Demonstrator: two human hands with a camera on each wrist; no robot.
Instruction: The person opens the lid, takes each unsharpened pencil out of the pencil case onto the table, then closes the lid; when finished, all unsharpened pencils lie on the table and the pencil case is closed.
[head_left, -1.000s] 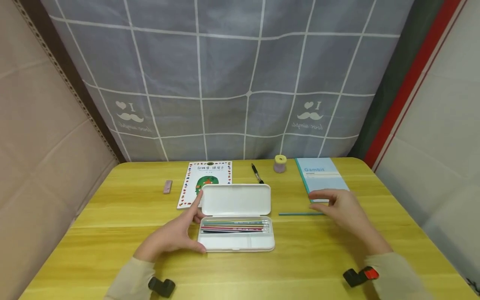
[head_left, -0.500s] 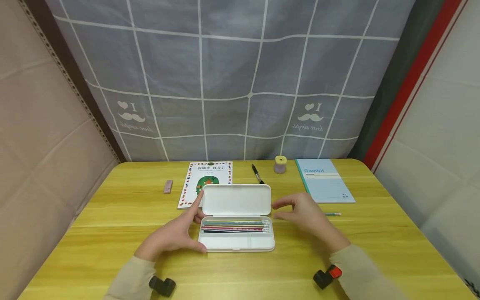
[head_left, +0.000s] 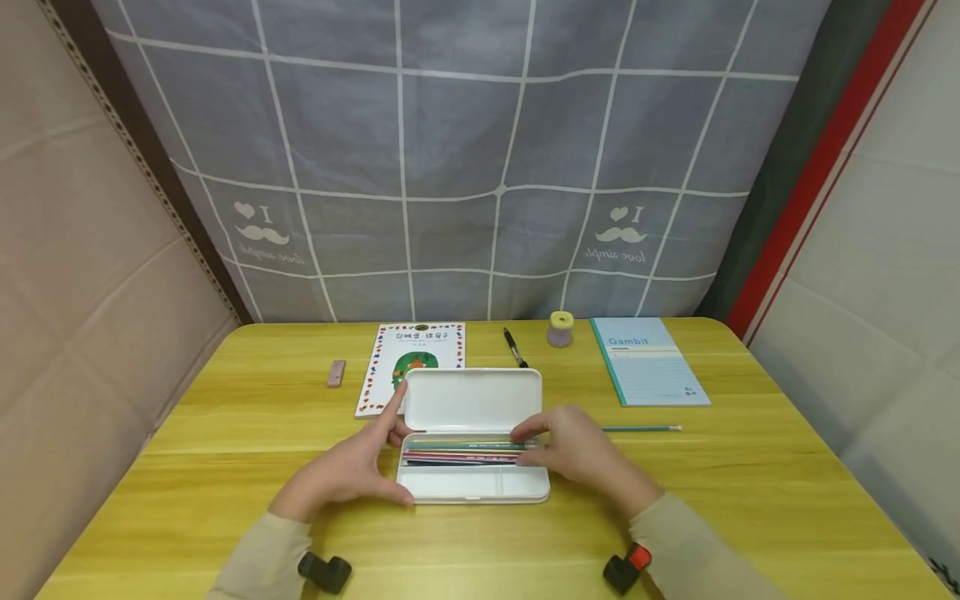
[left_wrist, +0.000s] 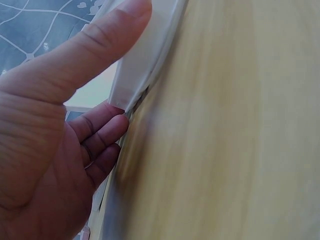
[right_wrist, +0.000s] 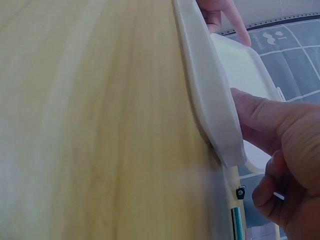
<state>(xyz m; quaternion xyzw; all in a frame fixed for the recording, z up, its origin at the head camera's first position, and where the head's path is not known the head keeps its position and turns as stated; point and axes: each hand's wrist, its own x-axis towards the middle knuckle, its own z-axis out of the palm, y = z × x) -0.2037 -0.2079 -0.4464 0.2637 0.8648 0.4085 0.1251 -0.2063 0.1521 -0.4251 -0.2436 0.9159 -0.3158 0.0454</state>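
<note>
A white pencil case stands with its lid up, several pencils lying in its back compartment. My left hand holds the case's left end, thumb at the front corner and fingers by the hinge side; the left wrist view shows fingertips against the case's corner. Over the case's right end, my right hand has thumb and index finger apart about the pencils' eraser ends. In the right wrist view its thumb reaches over the case wall; whether it touches a pencil is hidden. A green pencil lies on the table, right of the case.
Behind the case lie a picture book, partly covered by the lid, and a black pen. A pink eraser is at left. A yellow-topped spool and a blue notebook are at the back right.
My right hand has moved left from above the loose green pencil to the pencils in the case. That pencil stays on the table. My left hand keeps its place.
</note>
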